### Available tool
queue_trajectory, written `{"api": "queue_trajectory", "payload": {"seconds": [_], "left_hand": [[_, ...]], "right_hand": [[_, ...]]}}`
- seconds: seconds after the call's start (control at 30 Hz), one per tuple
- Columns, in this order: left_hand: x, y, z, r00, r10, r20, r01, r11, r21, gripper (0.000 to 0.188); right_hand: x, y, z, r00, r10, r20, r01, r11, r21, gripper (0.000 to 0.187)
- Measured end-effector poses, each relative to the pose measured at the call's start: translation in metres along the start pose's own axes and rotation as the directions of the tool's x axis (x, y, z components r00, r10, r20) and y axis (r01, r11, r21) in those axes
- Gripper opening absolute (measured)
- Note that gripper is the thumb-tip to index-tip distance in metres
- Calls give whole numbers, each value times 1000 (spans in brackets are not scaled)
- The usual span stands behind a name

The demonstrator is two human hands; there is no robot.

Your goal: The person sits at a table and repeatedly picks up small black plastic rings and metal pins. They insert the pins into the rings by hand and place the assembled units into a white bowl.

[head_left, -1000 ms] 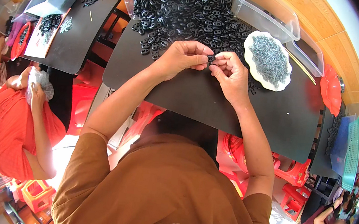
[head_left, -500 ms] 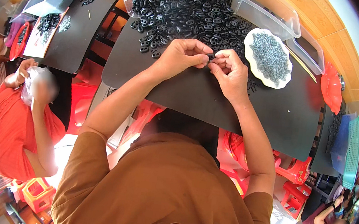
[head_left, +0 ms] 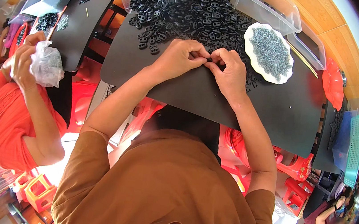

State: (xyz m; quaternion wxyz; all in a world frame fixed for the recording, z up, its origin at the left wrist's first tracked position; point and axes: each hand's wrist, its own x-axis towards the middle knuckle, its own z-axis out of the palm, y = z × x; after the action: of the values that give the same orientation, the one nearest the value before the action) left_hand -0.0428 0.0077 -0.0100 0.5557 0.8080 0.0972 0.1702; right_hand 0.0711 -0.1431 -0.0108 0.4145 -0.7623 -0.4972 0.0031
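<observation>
Over the dark table [head_left: 178, 85], my left hand [head_left: 180, 59] and my right hand [head_left: 230, 73] meet fingertip to fingertip. Both pinch a small black piece [head_left: 208, 59], mostly covered by the fingers, so its exact kind does not show. Just beyond my hands spreads a big heap of black oval pieces with two holes each [head_left: 187, 12]. Right of my right hand, a white scalloped plate [head_left: 249, 53] holds many thin, silvery, screw-like pieces [head_left: 270, 49]. Tiny black bits [head_left: 251, 79] lie between that plate and my right hand.
Clear plastic bins [head_left: 268, 13] stand at the back, with thin yellowish sticks [head_left: 303, 62] and a red dish [head_left: 333, 84] to the right. At left, a person in red [head_left: 21, 124] holds a plastic bag [head_left: 47, 64] beside another table. Red stools [head_left: 298, 167] are below.
My fingertips have drawn closer around the small black piece, and my right hand has shifted slightly. The person at left has raised the bag-holding hands toward the other table.
</observation>
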Motion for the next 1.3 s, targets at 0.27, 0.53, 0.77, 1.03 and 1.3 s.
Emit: {"api": "queue_trajectory", "payload": {"seconds": [0.27,0.53,0.77,1.03,1.3], "left_hand": [[-1,1,2,997,70,8,-71,991,112,12],[1,0,2,998,66,18,-68,992,108,13],[0,-4,4,996,91,8,-91,990,110,12],[2,-4,4,995,98,5,-98,989,109,11],[4,-5,2,989,133,58,-141,974,177,10]], "right_hand": [[2,2,-7,998,33,61,-42,988,152,18],[2,5,-9,998,4,70,-18,980,199,14],[1,10,-6,997,-72,31,64,975,213,12],[1,11,0,997,-77,-5,76,972,224,12],[1,12,-1,987,-161,-28,163,969,188,14]]}}
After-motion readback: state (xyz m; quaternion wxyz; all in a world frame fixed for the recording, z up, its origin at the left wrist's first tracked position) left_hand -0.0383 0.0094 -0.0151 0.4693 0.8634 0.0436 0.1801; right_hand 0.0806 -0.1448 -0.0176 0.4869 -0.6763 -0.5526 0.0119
